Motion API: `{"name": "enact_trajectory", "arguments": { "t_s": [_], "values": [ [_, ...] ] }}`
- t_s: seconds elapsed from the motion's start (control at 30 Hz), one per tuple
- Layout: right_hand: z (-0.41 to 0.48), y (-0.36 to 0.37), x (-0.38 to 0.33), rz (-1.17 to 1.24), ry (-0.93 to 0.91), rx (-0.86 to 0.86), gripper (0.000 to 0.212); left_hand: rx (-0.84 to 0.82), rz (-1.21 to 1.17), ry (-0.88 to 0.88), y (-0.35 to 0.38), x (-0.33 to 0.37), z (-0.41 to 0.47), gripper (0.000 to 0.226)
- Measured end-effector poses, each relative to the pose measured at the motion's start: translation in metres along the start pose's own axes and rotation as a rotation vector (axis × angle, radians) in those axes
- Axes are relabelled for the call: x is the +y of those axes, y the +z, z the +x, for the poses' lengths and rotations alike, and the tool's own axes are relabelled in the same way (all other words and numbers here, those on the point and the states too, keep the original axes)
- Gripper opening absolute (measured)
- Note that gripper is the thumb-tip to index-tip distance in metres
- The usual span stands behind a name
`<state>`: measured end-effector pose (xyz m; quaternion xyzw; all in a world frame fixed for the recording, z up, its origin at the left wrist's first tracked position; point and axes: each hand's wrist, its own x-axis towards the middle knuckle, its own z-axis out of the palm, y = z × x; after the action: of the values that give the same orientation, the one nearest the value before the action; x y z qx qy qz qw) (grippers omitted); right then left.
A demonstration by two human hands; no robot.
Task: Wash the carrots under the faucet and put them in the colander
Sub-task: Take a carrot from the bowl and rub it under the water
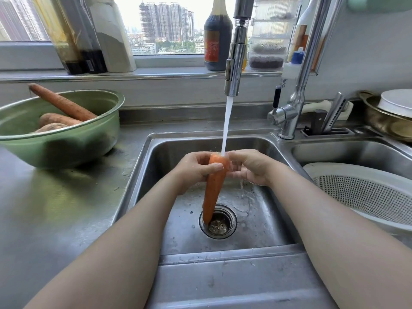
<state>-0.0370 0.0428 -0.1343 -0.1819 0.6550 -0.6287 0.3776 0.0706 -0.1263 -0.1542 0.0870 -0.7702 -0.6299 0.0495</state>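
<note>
Together, left hand [196,169] and right hand [249,167] grip a carrot [214,188] beneath the faucet [234,63] stream.

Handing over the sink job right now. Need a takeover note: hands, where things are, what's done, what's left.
Hands: the left hand grips the carrot near its top, tip down over the drain. The right hand curls round the carrot's top, in the running stream from the faucet.
Things: the green bowl on the counter holds three soil-covered carrots. The white colander sits in the right basin, with no carrot in the part that shows.
Done: this carrot is mid-wash.
Left: finish it, put it in the colander, then wash the three from the bowl.
</note>
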Motion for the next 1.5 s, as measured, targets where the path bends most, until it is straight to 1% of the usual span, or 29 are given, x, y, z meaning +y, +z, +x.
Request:
{"name": "enact_trajectory", "arguments": {
  "t_s": [0.1,0.17,0.3,0.43,0.5,0.57,0.67,0.7,0.77,0.83,0.87,0.93,1.0,1.07,1.2,1.27,1.4,1.47,1.5],
  "values": [
    [0.002,0.007,0.001,-0.115,0.006,0.088,0.021,0.038,0.09,0.019,0.004,0.001,0.001,0.042],
    [0.002,0.01,0.001,-0.124,0.031,0.102,0.016,0.067,0.139,0.031,0.005,0.001,0.002,0.045],
    [0.001,0.006,0.0,0.003,0.058,0.047,0.012,0.124,0.142,0.049,0.008,0.004,0.002,0.048],
    [0.0,0.006,0.0,0.033,0.062,0.039,0.013,0.128,0.099,0.044,0.007,0.003,0.003,0.043],
    [0.0,0.004,0.0,0.125,0.082,0.018,0.014,0.125,0.05,0.031,0.005,0.002,0.002,0.043],
    [0.0,0.0,0.0,0.225,0.079,-0.002,0.019,0.11,-0.036,0.013,0.003,0.001,0.0,0.039],
    [0.0,-0.003,0.001,0.189,0.016,-0.041,0.026,0.033,-0.154,-0.013,-0.002,0.0,-0.001,0.029],
    [0.0,-0.003,0.001,0.17,-0.006,-0.048,0.024,0.01,-0.182,-0.017,-0.004,0.0,-0.001,0.031],
    [0.0,-0.002,0.0,0.151,-0.038,-0.049,0.018,-0.021,-0.221,-0.021,-0.005,0.0,-0.001,0.044],
    [0.0,-0.001,0.001,0.149,-0.05,-0.024,0.016,-0.046,-0.24,-0.028,-0.006,-0.001,-0.001,0.054],
    [0.001,-0.002,0.001,0.164,-0.047,-0.006,0.016,-0.063,-0.249,-0.03,-0.007,-0.001,-0.001,0.056],
    [0.002,-0.004,0.002,0.165,-0.054,-0.012,0.02,-0.099,-0.282,-0.039,-0.007,-0.001,-0.002,0.055],
    [0.003,-0.006,0.003,0.14,-0.077,-0.052,0.027,-0.123,-0.324,-0.043,-0.008,-0.001,-0.003,0.05],
    [0.003,-0.006,0.003,0.118,-0.09,-0.051,0.032,-0.131,-0.351,-0.047,-0.008,0.001,-0.003,0.045],
    [0.003,-0.003,0.003,0.107,-0.083,0.018,0.02,-0.138,-0.314,-0.052,-0.008,0.001,-0.005,0.046],
    [0.005,-0.004,0.005,0.126,-0.066,0.054,0.017,-0.136,-0.32,-0.064,-0.007,0.002,-0.006,0.047],
    [0.004,-0.004,0.004,0.072,-0.07,-0.007,0.022,-0.147,-0.36,-0.08,-0.006,0.003,-0.007,0.042],
    [0.005,-0.002,0.003,0.06,-0.055,0.052,0.015,-0.14,-0.368,-0.103,-0.006,0.002,-0.005,0.037],
    [0.005,0.0,0.004,0.058,-0.034,0.099,0.014,-0.118,-0.377,-0.131,-0.005,0.001,-0.003,0.038]
  ]
}}
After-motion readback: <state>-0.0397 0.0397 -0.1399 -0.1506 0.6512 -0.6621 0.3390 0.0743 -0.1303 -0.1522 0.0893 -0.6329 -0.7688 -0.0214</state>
